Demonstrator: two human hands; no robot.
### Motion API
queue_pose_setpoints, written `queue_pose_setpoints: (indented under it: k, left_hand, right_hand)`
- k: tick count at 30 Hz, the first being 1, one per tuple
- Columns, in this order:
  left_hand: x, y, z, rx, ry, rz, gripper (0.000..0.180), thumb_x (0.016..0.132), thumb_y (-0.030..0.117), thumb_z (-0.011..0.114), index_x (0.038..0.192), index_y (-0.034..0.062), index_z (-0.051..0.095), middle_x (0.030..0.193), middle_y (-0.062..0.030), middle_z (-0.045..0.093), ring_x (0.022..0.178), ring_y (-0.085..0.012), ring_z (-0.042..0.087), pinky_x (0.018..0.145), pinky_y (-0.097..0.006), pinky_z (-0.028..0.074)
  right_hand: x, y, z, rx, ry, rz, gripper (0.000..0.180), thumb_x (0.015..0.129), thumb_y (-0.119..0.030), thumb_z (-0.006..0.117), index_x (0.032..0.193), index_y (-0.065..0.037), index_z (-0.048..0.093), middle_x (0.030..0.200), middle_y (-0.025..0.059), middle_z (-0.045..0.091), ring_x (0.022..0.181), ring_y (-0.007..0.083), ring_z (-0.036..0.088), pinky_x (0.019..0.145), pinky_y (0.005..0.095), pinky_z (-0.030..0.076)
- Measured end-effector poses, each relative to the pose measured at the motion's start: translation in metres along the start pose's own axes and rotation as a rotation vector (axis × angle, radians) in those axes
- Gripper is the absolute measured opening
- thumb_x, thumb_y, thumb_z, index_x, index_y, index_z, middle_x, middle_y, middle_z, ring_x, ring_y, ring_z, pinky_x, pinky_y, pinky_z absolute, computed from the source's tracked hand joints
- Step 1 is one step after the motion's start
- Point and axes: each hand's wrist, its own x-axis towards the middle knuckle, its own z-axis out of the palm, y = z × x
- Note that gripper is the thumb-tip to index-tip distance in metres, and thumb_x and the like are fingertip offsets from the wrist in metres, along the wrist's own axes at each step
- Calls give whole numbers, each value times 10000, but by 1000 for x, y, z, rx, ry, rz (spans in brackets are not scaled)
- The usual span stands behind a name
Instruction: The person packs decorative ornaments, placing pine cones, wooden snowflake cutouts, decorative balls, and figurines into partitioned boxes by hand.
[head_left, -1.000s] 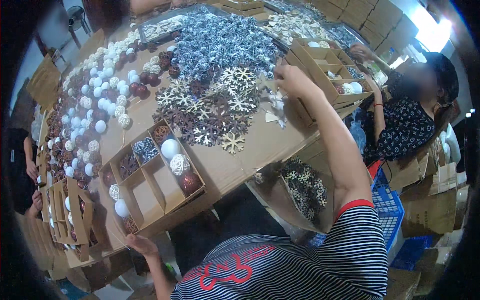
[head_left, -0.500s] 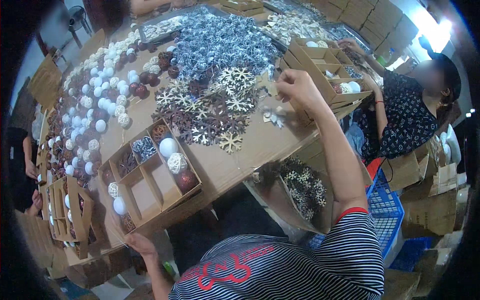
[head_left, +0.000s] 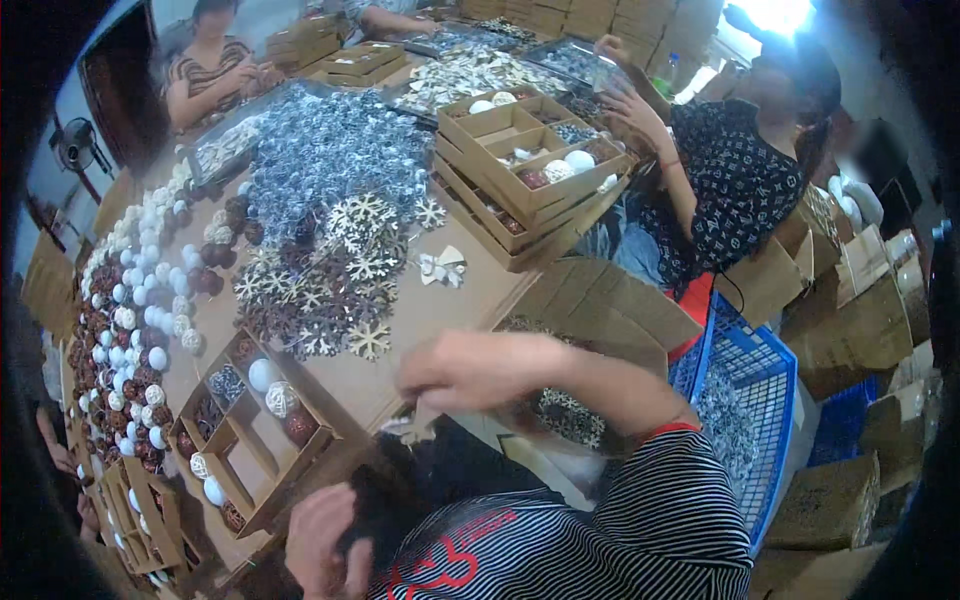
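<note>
The right hand [head_left: 470, 372] is blurry, fingers pinched on a small pale ornament [head_left: 418, 425] at the table [head_left: 440, 310] edge. The left hand [head_left: 325, 540] sits low, fingers curled, near the divided cardboard box [head_left: 250, 430] of baubles. Snowflake ornaments [head_left: 330, 270] are heaped behind. Another person's hand [head_left: 630, 110] touches stacked boxes [head_left: 530, 160].

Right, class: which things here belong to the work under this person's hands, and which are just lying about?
In hand:
right hand, blurred, over a small pale ornament
left hand, low at the table edge
divided cardboard box
snowflake ornaments

Lying about:
ball ornaments
blue crate
stacked divided boxes by a co-worker
</note>
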Motion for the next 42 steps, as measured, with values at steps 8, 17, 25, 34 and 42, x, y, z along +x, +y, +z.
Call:
queue_pose_setpoints:
  k: [8,17,25,34,42]
  left_hand:
    - [20,-28,64,508,-279,79,662,606,217,713,1128,-65,421,1094,-216,487,952,-360,491,819,-447,384]
    - [18,-42,99,-96,-72,-325,244,802,52,497,1033,-24,514,841,-164,575,732,-275,571,635,-327,463]
    - [22,-37,114,-1134,-1,-983,246,856,128,474,1039,-36,483,961,-175,591,853,-237,590,790,-345,475]
    - [0,-51,118,-1071,-59,-1048,225,857,99,443,1034,-33,486,943,-167,600,832,-220,600,774,-339,480]
    - [-3,-51,123,-1111,-34,-1123,228,843,50,425,1034,-44,506,939,-132,617,822,-165,592,752,-270,462]
  right_hand:
    - [7,-17,63,232,456,233,121,698,6,439,806,15,492,662,182,536,599,287,564,546,348,448]
    - [-23,-15,69,552,640,467,238,828,-96,503,1045,-2,484,755,141,563,658,165,564,603,284,461]
    - [-42,92,-2,-445,843,405,159,774,-68,477,907,-4,537,882,191,534,807,356,537,724,420,433]
    - [-2,122,-37,-644,403,709,232,731,-162,560,903,-10,528,976,227,505,944,378,499,801,442,406]
    - [19,114,-68,-568,519,663,330,738,-90,550,1050,-20,467,1072,238,471,1012,382,467,844,433,388]
